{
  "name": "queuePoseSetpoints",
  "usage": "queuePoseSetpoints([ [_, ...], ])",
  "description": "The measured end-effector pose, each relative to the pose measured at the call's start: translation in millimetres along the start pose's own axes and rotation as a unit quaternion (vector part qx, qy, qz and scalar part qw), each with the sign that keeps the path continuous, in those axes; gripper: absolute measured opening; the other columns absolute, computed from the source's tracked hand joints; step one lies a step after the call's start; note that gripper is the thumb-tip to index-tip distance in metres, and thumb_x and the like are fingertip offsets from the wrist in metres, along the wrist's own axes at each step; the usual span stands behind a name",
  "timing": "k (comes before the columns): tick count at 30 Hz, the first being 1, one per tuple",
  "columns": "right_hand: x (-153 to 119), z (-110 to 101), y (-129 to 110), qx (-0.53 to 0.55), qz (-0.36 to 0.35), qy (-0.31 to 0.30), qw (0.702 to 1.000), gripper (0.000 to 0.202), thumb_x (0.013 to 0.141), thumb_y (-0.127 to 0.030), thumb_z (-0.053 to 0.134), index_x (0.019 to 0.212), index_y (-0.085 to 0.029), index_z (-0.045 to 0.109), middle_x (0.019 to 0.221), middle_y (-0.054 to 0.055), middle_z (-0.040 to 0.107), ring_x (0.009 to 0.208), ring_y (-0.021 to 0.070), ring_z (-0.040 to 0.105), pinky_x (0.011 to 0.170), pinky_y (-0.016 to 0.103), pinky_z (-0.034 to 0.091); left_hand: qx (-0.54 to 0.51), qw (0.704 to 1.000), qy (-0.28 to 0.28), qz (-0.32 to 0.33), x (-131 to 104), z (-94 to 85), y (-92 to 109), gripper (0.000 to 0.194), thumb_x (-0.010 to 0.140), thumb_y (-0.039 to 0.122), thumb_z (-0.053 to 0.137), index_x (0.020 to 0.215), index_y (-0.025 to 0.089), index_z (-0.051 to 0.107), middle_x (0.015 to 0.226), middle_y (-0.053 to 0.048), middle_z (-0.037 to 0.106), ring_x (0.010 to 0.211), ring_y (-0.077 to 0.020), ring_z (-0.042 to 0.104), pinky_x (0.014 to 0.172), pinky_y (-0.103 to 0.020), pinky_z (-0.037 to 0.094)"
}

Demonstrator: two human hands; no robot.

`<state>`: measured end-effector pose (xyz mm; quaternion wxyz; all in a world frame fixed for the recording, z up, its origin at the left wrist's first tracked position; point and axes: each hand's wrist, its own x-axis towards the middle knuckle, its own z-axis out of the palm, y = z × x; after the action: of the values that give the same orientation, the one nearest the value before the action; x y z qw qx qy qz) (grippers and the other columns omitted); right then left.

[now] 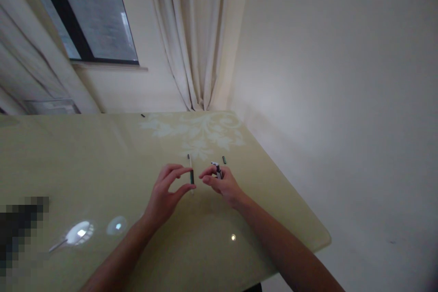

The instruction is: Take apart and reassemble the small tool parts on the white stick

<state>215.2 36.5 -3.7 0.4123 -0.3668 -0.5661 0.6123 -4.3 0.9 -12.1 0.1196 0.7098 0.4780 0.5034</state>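
Between the thumb and fingertips of my left hand [167,191] is a small dark cylinder [192,177], held upright by its two ends. Just behind it a thin whitish stick with a dark tip [190,160] lies on the table, partly hidden by the cylinder and fingers. My right hand [222,182] is closed around a small black and silver object [218,171], which pokes up above the fingers; its exact kind is unclear. A short dark piece [224,159] lies on the table just beyond my right hand.
The glossy yellowish table [164,255] has a pale floral pattern near its far edge. A tiny dark item [143,115] lies at that edge. Curtains [195,32], a window and a wall stand beyond. A pixelated dark shape [20,223] is at the left.
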Motion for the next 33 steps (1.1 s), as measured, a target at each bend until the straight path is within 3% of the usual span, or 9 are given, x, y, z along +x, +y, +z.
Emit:
queuePoseSetpoints([
  [3,-4,5,1,0.032,0.018,-0.045,0.998,0.038,0.073,-0.049,0.086,0.089,-0.016,0.075,0.048,-0.010,0.038,0.043,0.0055,0.024,0.044,0.024,0.014,-0.027,1.000,0.008,0.007,-8,13.9,19,0.037,0.087,0.050,0.075,0.115,0.027,0.074,0.107,-0.007,0.064,0.094,-0.0215,0.061,0.086,-0.037,0.055],
  [10,-5,6,3,0.088,0.039,-0.103,0.990,0.032,0.073,-0.042,0.087,0.081,-0.016,0.070,0.050,-0.010,0.042,0.043,0.0049,0.025,0.042,0.023,0.014,-0.053,0.998,-0.013,0.028,-16,11.2,15,0.034,0.088,0.040,0.076,0.120,0.029,0.071,0.107,-0.004,0.062,0.084,-0.0160,0.060,0.077,-0.029,0.055],
  [17,-8,9,4,0.092,0.026,-0.117,0.989,0.038,0.072,-0.046,0.084,0.080,-0.018,0.060,0.058,-0.009,0.043,0.045,0.0049,0.027,0.042,0.022,0.017,-0.105,0.993,-0.057,0.004,-16,13.2,21,0.040,0.088,0.037,0.078,0.126,0.031,0.070,0.106,-0.004,0.063,0.081,-0.0148,0.057,0.079,-0.029,0.051],
  [20,-9,6,2,0.028,-0.018,-0.102,0.994,0.034,0.074,-0.042,0.082,0.081,-0.018,0.059,0.061,-0.008,0.045,0.049,0.0057,0.031,0.045,0.021,0.023,-0.158,0.980,-0.103,-0.057,-11,8.9,21,0.047,0.085,0.041,0.079,0.130,0.029,0.069,0.102,-0.003,0.065,0.079,-0.0146,0.056,0.078,-0.029,0.049],
  [22,-11,3,-3,-0.055,-0.069,-0.089,0.992,0.027,0.074,-0.035,0.081,0.082,-0.018,0.061,0.067,-0.006,0.050,0.054,0.0069,0.038,0.050,0.020,0.029,-0.194,0.961,-0.148,-0.133,-6,4.2,21,0.046,0.087,0.046,0.074,0.128,0.025,0.070,0.093,-0.003,0.066,0.075,-0.0149,0.056,0.072,-0.027,0.047],
  [26,-15,-3,-11,-0.194,-0.182,-0.054,0.962,0.017,0.075,-0.024,0.074,0.088,-0.018,0.065,0.078,-0.001,0.061,0.063,0.0102,0.051,0.058,0.021,0.040,-0.220,0.920,-0.188,-0.265,-1,-2.4,25,0.047,0.092,0.058,0.062,0.114,0.019,0.076,0.081,-0.003,0.065,0.070,-0.0148,0.052,0.063,-0.024,0.039],
  [33,-15,-10,-12,-0.355,-0.310,-0.041,0.881,0.022,0.078,-0.032,0.075,0.094,-0.020,0.067,0.072,-0.004,0.058,0.060,0.0106,0.050,0.058,0.022,0.037,-0.286,0.877,-0.222,-0.316,-5,0.3,34,0.051,0.088,0.063,0.065,0.101,0.015,0.079,0.073,-0.002,0.063,0.061,-0.0114,0.039,0.055,-0.023,0.028],
])
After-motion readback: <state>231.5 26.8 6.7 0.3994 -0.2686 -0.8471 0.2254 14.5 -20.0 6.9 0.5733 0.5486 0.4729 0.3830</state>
